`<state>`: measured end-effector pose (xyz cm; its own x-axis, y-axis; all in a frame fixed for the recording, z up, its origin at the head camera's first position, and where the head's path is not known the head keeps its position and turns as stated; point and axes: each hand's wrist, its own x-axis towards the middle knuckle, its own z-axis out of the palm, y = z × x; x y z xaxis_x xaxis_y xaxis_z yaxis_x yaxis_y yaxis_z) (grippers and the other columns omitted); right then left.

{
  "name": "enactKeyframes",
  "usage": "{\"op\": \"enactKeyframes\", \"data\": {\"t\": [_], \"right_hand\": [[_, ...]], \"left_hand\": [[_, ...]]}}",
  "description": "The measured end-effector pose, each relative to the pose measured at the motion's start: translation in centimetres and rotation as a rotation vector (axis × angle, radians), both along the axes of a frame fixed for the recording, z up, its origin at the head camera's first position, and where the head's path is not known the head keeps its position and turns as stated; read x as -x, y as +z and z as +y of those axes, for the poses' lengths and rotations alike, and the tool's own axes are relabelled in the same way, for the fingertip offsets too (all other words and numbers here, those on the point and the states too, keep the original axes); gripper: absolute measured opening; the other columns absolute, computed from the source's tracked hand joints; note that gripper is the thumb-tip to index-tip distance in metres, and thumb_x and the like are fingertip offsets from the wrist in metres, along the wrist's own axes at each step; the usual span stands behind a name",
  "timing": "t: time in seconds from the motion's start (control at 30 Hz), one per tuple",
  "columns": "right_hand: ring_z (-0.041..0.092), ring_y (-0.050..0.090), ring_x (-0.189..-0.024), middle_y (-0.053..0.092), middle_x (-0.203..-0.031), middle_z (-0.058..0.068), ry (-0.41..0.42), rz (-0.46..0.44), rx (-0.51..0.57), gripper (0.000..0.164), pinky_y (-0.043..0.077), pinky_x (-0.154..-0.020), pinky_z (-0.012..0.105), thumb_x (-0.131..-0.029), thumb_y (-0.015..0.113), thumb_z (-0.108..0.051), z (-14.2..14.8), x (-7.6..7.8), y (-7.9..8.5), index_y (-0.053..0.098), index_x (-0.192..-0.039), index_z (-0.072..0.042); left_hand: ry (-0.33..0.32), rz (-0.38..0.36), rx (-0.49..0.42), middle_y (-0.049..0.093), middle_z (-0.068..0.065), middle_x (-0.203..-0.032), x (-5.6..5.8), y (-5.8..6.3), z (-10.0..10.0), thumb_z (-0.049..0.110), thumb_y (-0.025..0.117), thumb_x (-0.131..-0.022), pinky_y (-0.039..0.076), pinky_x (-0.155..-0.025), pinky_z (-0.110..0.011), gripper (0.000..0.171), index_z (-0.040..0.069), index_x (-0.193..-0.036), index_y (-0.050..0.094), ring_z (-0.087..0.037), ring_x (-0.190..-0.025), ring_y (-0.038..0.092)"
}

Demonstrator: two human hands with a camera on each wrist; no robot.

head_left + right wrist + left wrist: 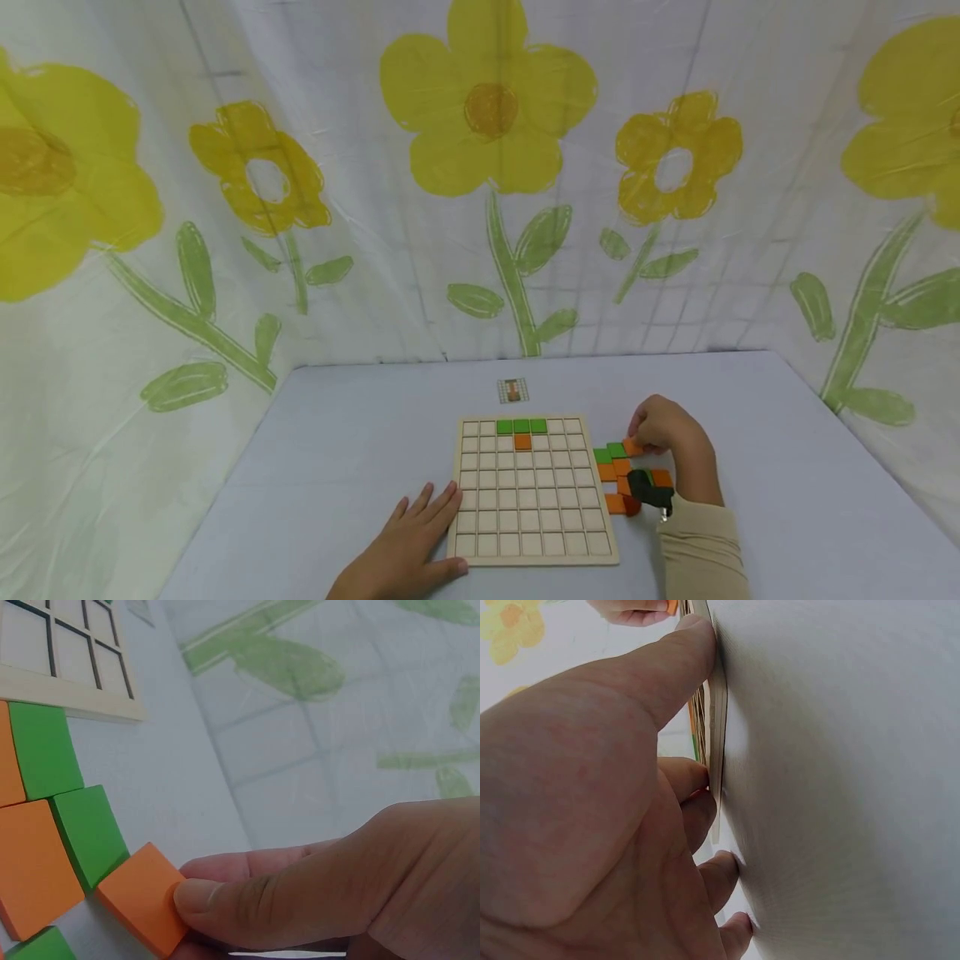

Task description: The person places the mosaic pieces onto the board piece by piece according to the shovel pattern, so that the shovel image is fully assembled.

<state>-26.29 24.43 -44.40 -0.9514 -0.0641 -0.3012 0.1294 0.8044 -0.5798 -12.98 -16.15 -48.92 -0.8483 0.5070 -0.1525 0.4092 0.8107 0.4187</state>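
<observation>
A light wooden grid board point(463, 554) lies on the table, with three green tiles point(521, 427) in its top row and one orange tile point(522, 442) below the middle one. My left hand point(408, 537) rests at the board's left edge, fingers spread and thumb by the lower corner; in the left wrist view the thumb point(682, 664) touches the board's side. Right of the board, my right hand point(663, 423) pinches an orange tile point(144, 898) between thumb and fingers. That tile is beside a green tile point(90, 834) in the loose group.
Several loose orange and green tiles point(606, 472) lie along the board's right edge, partly hidden by the dark wrist camera point(649, 490). A small card with a grid picture point(513, 390) lies beyond the board. A flowered curtain point(420, 275) hangs behind the white table point(360, 417).
</observation>
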Motion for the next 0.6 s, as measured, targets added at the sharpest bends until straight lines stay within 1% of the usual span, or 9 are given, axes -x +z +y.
{"op": "enactKeyframes", "data": {"t": [0.17, 0.6], "right_hand": [[0.022, 0.059, -0.066, 0.063, -0.073, 0.009, 0.002, -0.008, 0.008, 0.008, 0.053, -0.058, 0.032, -0.086, 0.068, 0.005, 0.1, 0.09, 0.13, 0.069, -0.081, -0.002], [0.022, 0.058, -0.065, 0.063, -0.073, 0.009, 0.004, -0.016, 0.037, 0.008, 0.053, -0.059, 0.033, -0.086, 0.069, 0.004, -0.14, 0.23, -0.14, 0.068, -0.08, -0.001]], "left_hand": [[0.001, -0.001, -0.002, 0.026, -0.008, -0.164, -0.06, 0.08, 0.04, 0.068, 0.055, -0.09, 0.018, -0.11, -0.069, 0.094, 0.008, -0.158, 0.031, -0.043, -0.148, 0.02], [0.0, -0.001, -0.006, 0.025, -0.007, -0.164, -0.12, 0.13, -0.01, 0.066, 0.057, -0.091, 0.018, -0.111, -0.069, 0.093, 0.008, -0.158, 0.031, -0.043, -0.148, 0.019]]}}
